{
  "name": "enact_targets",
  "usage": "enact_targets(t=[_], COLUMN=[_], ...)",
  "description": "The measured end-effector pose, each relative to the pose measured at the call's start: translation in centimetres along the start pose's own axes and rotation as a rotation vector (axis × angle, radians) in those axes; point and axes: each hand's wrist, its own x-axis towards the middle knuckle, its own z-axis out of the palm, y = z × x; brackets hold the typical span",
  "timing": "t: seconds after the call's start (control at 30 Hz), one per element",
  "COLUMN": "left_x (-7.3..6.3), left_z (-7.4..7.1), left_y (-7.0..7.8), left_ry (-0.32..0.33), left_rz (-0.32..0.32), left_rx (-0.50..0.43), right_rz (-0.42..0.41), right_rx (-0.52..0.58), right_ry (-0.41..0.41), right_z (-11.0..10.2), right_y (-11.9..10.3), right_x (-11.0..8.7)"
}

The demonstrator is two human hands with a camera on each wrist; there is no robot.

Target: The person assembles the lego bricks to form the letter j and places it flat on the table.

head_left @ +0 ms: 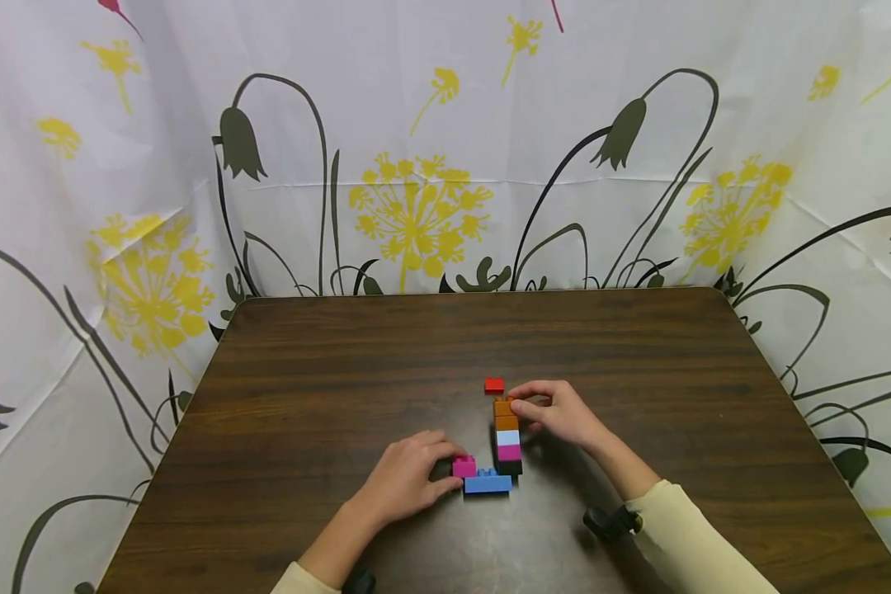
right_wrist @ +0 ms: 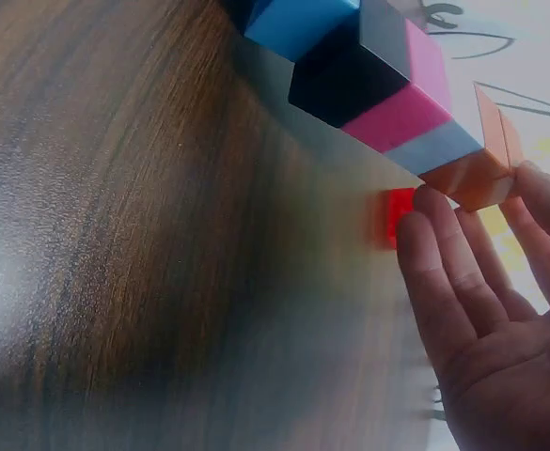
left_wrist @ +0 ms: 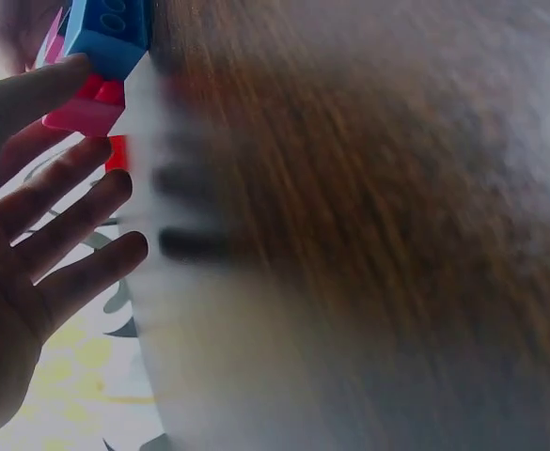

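A toy brick tower stands upright, with a black brick (head_left: 510, 467) at its foot, then a pink brick (right_wrist: 397, 117), a pale blue one (head_left: 507, 438) and orange bricks (head_left: 506, 422) on top. By its foot lies a long blue brick (head_left: 487, 484), with a magenta brick (head_left: 464, 467) at its left end. My left hand (head_left: 412, 477) pinches the magenta brick between thumb and index finger, the thumb also against the blue brick; its other fingers are spread in the left wrist view. My right hand (head_left: 560, 412) pinches the top orange brick between thumb and fingers.
A loose red brick (head_left: 493, 385) lies on the brown wooden table (head_left: 327, 371) just behind the tower. A white curtain (head_left: 445, 124) with printed flowers hangs behind the table's far edge. Dark bands with small devices (head_left: 610, 523) sit at my wrists.
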Motion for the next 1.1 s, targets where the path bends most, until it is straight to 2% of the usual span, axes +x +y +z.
enact_targets(t=[0.13,0.37,0.5,0.7,1.1], left_x=[0.2,0.2,0.2,0.1,0.0], left_z=[0.2,0.4,0.4,0.3,0.4], left_y=[-0.3,-0.6,-0.6,-0.5,-0.4], left_ry=[0.018,0.051,0.065,0.054,0.062], left_rz=[0.01,0.027,0.04,0.028,0.019], left_rx=[0.026,0.075,0.087,0.082,0.088], right_rz=[0.039,0.037,0.05,0.049,0.056], right_rx=[0.009,0.039,-0.016,-0.09,-0.115], right_ry=[0.001,-0.013,-0.001,-0.003,-0.013], right_z=[0.2,0.8,1.2,1.6,1.5], right_y=[0.7,1.6,1.7,1.7,1.8], right_x=[0.6,1.2,1.3,1.4,1.4])
